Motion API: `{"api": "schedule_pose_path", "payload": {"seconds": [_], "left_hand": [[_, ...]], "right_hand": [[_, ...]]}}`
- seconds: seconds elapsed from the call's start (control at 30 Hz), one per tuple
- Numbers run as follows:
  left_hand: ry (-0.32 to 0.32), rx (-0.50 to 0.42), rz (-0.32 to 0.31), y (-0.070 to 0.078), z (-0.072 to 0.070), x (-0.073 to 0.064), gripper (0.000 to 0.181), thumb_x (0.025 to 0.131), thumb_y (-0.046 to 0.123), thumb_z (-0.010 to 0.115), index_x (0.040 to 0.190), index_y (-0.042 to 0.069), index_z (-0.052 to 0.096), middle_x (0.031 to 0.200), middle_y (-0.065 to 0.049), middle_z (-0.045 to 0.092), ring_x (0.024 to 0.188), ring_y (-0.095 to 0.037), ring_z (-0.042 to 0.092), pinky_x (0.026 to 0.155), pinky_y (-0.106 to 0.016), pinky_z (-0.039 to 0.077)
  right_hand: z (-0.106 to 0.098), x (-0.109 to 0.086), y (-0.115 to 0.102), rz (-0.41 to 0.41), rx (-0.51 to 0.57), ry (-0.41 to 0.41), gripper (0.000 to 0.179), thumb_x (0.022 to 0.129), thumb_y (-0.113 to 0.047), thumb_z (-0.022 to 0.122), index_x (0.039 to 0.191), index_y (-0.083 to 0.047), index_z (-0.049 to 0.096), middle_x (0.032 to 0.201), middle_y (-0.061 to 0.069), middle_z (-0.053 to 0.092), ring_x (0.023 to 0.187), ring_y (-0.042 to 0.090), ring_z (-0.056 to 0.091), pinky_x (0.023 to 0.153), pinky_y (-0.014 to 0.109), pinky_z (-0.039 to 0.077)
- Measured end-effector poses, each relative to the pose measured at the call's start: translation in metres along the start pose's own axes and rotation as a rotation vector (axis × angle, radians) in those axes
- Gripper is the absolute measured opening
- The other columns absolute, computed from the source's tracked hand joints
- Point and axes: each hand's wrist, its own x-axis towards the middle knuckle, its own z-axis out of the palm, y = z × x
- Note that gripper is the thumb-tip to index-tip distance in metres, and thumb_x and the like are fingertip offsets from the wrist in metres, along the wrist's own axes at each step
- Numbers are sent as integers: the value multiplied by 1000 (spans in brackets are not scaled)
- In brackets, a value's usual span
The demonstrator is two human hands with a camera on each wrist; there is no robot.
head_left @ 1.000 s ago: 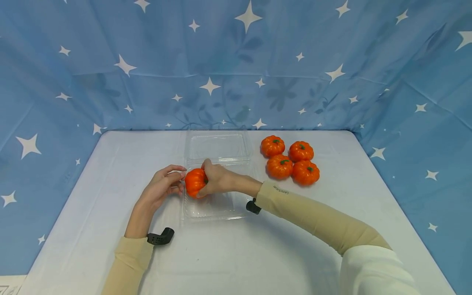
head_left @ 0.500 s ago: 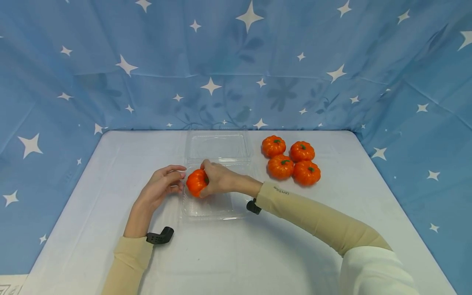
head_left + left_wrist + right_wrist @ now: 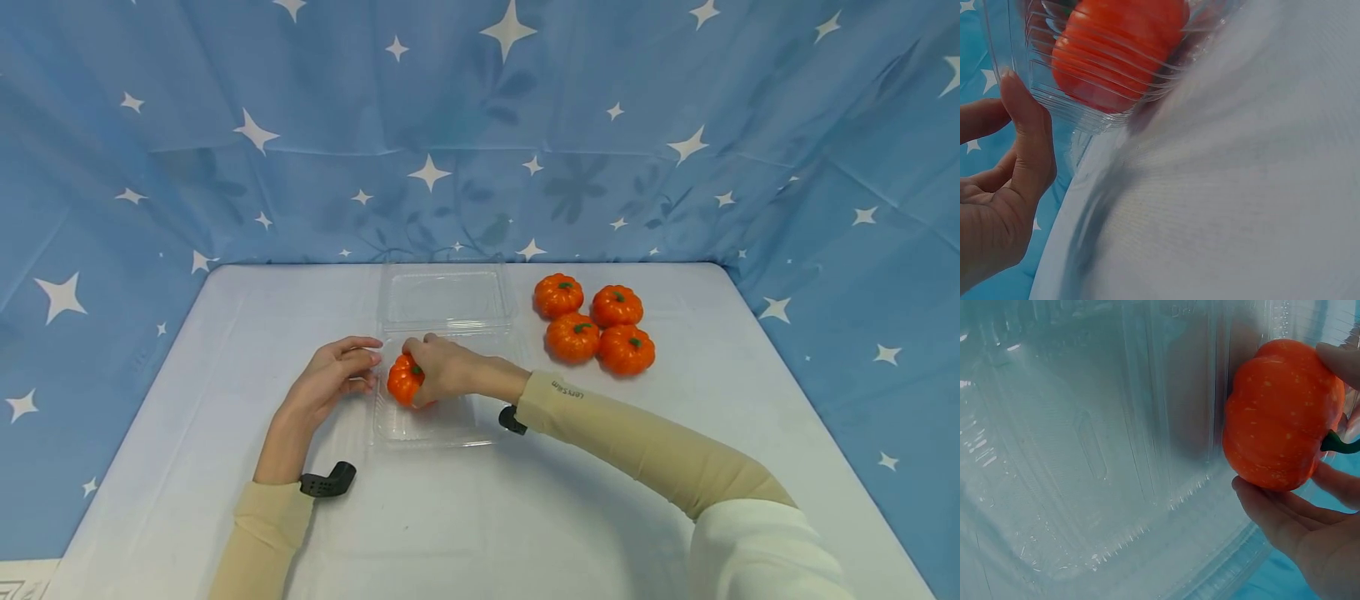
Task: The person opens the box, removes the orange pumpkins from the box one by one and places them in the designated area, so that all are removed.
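Note:
In the head view, my right hand grips an orange toy pumpkin inside the left part of a clear plastic clamshell box. The right wrist view shows the thumb and fingers round the pumpkin, its green stem pointing toward the palm. The box's lid lies folded back. My left hand is at the box's left edge. Thumb and finger pinch the rim in the left wrist view, where the pumpkin shows through the ribbed wall.
Several more orange pumpkins stand close together on the white table, right of the box. Behind the table hangs a blue curtain with white stars.
My right hand has lowered the pumpkin slightly and moved it a little to the right, away from the box's left wall. The left hand stays in place.

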Motion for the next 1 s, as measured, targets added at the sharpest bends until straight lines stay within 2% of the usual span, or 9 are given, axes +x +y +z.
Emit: {"api": "schedule_pose_path", "payload": {"seconds": [0.1, 0.23, 0.43, 0.7, 1.0], "left_hand": [[0, 4, 4, 0, 0, 0, 49, 103, 17, 62, 142, -7, 46, 86, -3, 64, 69, -12, 61, 66, -23, 57], [-2, 12, 11, 0, 0, 0, 48, 103, 16, 61, 142, -8, 46, 86, -2, 64, 69, -12, 60, 66, -23, 57], [3, 11, 16, -1, 1, 0, 46, 104, 15, 59, 142, -8, 46, 89, -3, 65, 68, -11, 60, 65, -23, 57], [4, 13, 7, 1, 2, -1, 48, 103, 17, 61, 143, -8, 47, 85, -2, 65, 68, -11, 61, 65, -24, 57], [16, 19, 1, 0, 1, -2, 48, 103, 17, 62, 143, -7, 48, 85, -4, 65, 69, -11, 60, 65, -23, 56]], "right_hand": [[0, 0, 0, 14, -17, 7, 76, 85, -26, 84, 146, -2, 45, 133, 13, 58, 115, 23, 59, 106, 35, 52], [0, 1, 1, 23, -35, 13, 69, 85, -29, 85, 137, 0, 51, 126, 11, 62, 112, 22, 61, 103, 33, 53], [0, 0, 3, -11, -20, 38, 63, 84, -28, 87, 130, 0, 56, 118, 9, 64, 105, 20, 60, 99, 30, 54], [-4, -10, 6, -61, 11, 69, 67, 83, -26, 87, 135, 2, 56, 120, 10, 65, 105, 20, 60, 98, 30, 54], [-7, -23, 10, -72, 39, 73, 67, 85, -25, 85, 138, 2, 55, 123, 10, 65, 106, 19, 60, 96, 29, 55]]}}
